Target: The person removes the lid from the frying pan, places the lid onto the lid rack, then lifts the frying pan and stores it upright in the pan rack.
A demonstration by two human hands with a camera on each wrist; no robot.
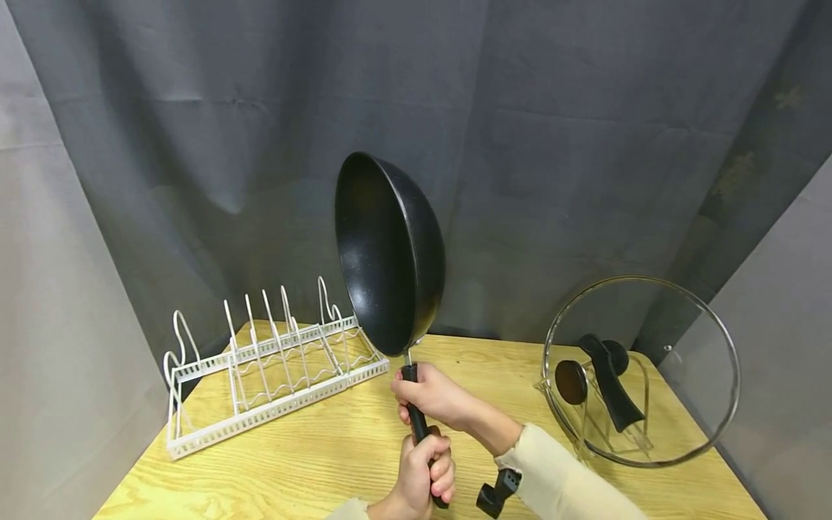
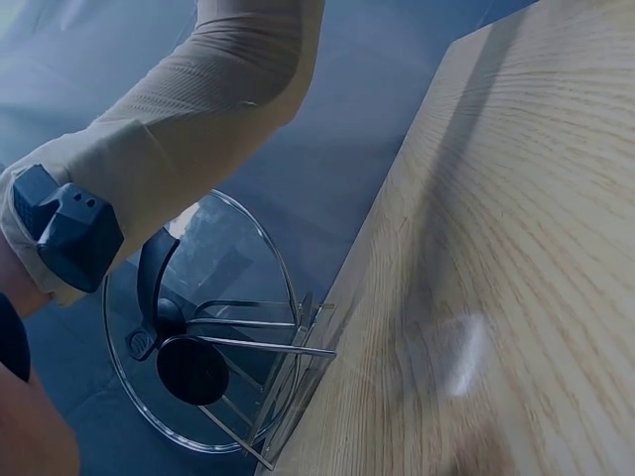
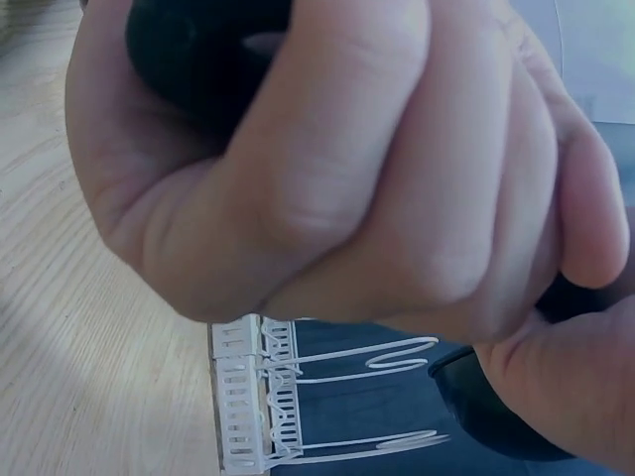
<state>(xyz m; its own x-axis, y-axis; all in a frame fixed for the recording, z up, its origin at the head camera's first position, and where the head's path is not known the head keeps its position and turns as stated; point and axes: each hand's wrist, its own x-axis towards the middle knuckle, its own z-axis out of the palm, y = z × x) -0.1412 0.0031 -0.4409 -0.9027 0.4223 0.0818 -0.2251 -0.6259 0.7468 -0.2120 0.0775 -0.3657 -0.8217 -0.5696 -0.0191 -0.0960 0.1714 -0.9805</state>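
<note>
A deep black wok (image 1: 425, 253) is held up on its side above the table, its open side turned left. Its black handle (image 1: 417, 421) slants down toward me. My right hand (image 1: 438, 396) grips the handle close to the wok. Below it, my left hand (image 1: 422, 469) wraps round the lower part of the handle. The wok's lower rim stands in front of the right end of a white wire rack (image 1: 279, 397); whether they touch I cannot tell. In the right wrist view part of the wok (image 3: 496, 412) shows beyond the fingers.
On the right, a glass lid (image 1: 682, 347) with a steel rim and a black handle (image 1: 611, 383) stands upright in a wire holder (image 2: 263, 347). The wooden table (image 1: 312, 462) backs onto a dark grey curtain (image 1: 552, 144). A black device (image 1: 499, 491) sits at my right cuff.
</note>
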